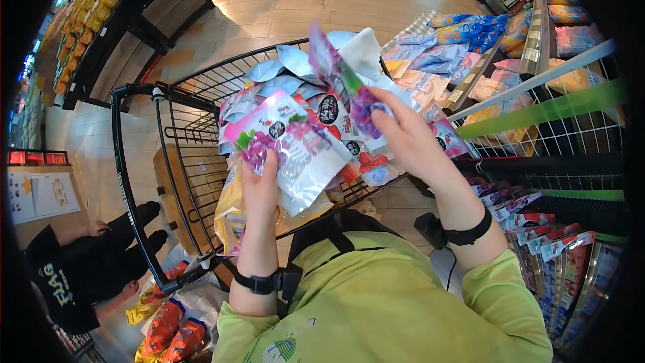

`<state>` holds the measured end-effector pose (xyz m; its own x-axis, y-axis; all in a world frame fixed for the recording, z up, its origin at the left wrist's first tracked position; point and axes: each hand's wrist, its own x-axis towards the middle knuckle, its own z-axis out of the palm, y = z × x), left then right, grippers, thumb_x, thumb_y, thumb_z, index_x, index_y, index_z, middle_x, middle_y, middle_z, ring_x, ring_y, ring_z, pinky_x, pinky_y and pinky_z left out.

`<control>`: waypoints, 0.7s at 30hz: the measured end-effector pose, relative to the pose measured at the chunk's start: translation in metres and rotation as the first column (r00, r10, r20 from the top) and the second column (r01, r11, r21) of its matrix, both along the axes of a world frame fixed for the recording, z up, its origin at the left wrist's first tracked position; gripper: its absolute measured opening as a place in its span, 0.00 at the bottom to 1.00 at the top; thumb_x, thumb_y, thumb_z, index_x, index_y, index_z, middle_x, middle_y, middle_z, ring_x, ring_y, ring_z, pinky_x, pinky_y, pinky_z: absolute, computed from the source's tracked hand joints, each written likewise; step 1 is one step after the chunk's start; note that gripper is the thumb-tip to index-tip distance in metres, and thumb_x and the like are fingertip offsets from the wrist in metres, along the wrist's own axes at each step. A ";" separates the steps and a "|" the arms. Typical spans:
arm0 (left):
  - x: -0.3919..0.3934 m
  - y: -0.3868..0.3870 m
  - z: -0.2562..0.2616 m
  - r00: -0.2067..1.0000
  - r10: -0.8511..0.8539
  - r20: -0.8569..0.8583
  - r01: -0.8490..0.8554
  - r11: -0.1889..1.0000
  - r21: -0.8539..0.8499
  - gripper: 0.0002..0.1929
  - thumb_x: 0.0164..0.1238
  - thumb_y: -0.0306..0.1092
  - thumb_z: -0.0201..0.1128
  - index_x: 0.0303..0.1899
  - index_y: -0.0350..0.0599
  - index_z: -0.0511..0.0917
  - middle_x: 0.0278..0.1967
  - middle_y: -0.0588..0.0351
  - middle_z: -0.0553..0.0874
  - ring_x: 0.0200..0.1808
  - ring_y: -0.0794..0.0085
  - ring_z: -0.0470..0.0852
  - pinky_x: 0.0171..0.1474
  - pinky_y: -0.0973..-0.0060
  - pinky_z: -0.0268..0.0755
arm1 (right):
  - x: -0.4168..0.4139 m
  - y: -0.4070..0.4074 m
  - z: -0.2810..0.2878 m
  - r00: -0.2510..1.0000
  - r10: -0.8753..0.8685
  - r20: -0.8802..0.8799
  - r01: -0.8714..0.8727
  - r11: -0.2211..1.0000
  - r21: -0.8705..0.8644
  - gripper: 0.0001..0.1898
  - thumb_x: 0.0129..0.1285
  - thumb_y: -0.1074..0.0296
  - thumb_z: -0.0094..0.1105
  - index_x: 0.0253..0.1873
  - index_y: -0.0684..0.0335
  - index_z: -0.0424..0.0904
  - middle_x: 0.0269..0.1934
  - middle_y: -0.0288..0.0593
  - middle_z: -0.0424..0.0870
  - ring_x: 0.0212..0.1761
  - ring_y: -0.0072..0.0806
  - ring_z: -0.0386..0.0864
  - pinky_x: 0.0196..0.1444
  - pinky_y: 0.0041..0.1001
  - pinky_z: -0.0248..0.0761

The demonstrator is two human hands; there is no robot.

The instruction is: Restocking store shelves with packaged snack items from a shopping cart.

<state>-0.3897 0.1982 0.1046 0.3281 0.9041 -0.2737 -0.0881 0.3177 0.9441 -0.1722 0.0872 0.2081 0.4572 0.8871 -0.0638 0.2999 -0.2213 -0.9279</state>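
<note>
A wire shopping cart [194, 131] stands before me, heaped with plastic snack pouches, several of them silvery [297, 63] and some with strawberry pictures [328, 108]. My left hand [261, 181] grips a white and pink pouch with grape pictures [302, 161] by its lower left part, thumb on top. In my right hand [403, 133] is a second grape pouch [342, 80], tilted up on edge above the heap. The two pouches are apart.
Racks with bagged goods [448, 60] and hanging pouches [519, 201] line the right side. A black display stand [146, 35] is at upper left. A person in black [75, 272] is low at the left, near red and yellow bags [169, 322] and a cardboard box [45, 201].
</note>
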 end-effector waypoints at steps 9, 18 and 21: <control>0.039 0.002 -0.036 0.902 -0.169 -0.397 0.223 0.970 0.093 0.23 0.61 0.47 0.67 0.45 0.33 0.78 0.33 0.48 0.87 0.36 0.66 0.85 0.40 0.71 0.74 | -0.037 0.005 -0.056 0.785 0.216 0.581 -0.201 0.975 -0.091 0.29 0.59 0.66 0.58 0.65 0.64 0.65 0.60 0.60 0.70 0.59 0.54 0.71 0.61 0.41 0.65; -0.017 -0.023 0.056 0.648 -0.059 -0.759 0.434 0.848 0.305 0.26 0.55 0.44 0.70 0.50 0.36 0.77 0.40 0.43 0.85 0.39 0.52 0.84 0.46 0.65 0.75 | -0.032 0.010 -0.051 0.614 0.516 0.597 -0.249 0.845 -0.474 0.35 0.58 0.53 0.61 0.68 0.61 0.62 0.66 0.58 0.63 0.66 0.55 0.62 0.63 0.48 0.60; -0.057 -0.025 0.077 0.704 0.196 -0.683 0.453 0.617 0.643 0.31 0.49 0.39 0.73 0.56 0.39 0.74 0.45 0.45 0.83 0.47 0.55 0.82 0.49 0.65 0.75 | -0.031 0.004 -0.046 0.648 0.504 0.571 -0.284 0.855 -0.433 0.37 0.59 0.51 0.60 0.69 0.65 0.59 0.68 0.59 0.60 0.68 0.57 0.58 0.66 0.49 0.55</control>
<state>-0.4470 0.1729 0.1815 0.4905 0.8308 0.2630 0.5986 -0.5405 0.5912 -0.2028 0.0914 0.1619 0.0890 0.9818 -0.1676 0.9129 -0.1477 -0.3805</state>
